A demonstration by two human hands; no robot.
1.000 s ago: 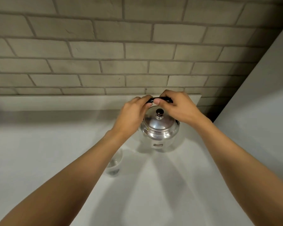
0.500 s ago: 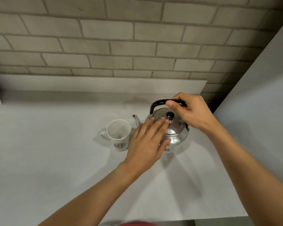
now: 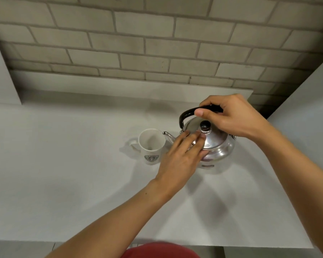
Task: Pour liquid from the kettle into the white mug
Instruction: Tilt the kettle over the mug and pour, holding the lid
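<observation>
Since half a second ago little has shifted: our left hand still lies flat, fingers extended, on the lid of the kettle, and our right hand stays curled around its black handle. The kettle sits on the pale countertop, spout pointing left at the white mug just beside it. Beyond, a low ledge meets a grey brick wall; a white panel rises at right.

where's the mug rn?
Head view, centre: the mug stands on the counter, just left of the kettle, its rim right under the spout tip.
</observation>
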